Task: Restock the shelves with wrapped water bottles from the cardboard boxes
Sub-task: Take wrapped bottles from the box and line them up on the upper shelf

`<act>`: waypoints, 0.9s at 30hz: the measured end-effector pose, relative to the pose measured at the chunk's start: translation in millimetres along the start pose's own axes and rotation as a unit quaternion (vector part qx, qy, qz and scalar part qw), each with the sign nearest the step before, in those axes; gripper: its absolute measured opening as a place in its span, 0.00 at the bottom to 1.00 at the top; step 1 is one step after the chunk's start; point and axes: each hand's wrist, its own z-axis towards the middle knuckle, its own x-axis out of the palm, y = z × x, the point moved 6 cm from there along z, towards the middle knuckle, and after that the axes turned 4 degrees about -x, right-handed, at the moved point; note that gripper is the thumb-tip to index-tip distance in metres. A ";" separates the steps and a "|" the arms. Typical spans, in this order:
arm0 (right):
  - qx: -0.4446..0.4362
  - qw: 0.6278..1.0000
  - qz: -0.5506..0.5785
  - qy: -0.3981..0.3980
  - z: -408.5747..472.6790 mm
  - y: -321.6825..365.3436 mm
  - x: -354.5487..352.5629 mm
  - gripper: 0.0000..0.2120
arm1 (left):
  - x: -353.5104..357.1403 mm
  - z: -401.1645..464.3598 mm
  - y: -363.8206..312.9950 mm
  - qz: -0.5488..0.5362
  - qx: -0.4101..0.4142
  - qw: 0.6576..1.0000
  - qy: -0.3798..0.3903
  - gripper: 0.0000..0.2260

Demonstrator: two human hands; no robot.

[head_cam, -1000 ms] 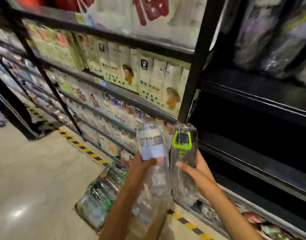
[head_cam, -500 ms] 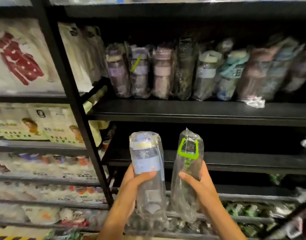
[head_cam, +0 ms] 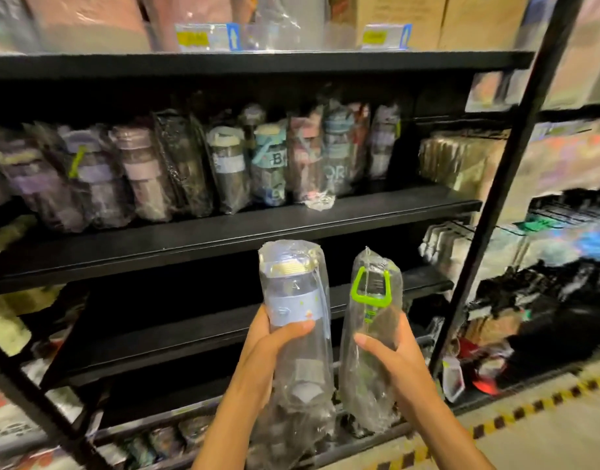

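Left hand (head_cam: 263, 337) gripping blue-band bottle (head_cam: 293, 300); right hand (head_cam: 391, 351) gripping green-handle bottle (head_cam: 371, 320), fingers curled. Now swung from aisle to bottle shelf (head_cam: 223, 228) just above fingers; placing next, likely.

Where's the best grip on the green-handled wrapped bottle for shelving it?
Mid-body, where the right hand already holds the green-handled bottle, coming from its right side. It stands upright, the wrap is loose at both ends, and the other bottle crowds its left.
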 end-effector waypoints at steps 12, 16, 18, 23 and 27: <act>-0.056 0.997 -0.026 -0.040 100.8 18.8 -128.7 0.33 | 131.3 151.7 -24.1 0.011 0.062 0.997 0.038 0.29; -0.070 0.997 -0.028 -0.033 151.4 29.8 -161.5 0.38 | 166.7 217.6 -47.7 -0.008 0.085 0.996 0.033 0.30; -0.074 0.997 -0.026 -0.028 178.5 33.7 -175.0 0.38 | 181.7 251.4 -60.2 -0.005 0.096 0.995 0.024 0.30; -0.086 0.996 -0.018 -0.030 230.5 39.7 -202.7 0.36 | 212.4 333.9 -84.7 0.008 0.131 0.991 -0.014 0.30; -0.091 0.996 -0.006 -0.023 256.9 42.4 -219.9 0.34 | 230.4 382.5 -95.3 0.031 0.153 0.986 -0.054 0.30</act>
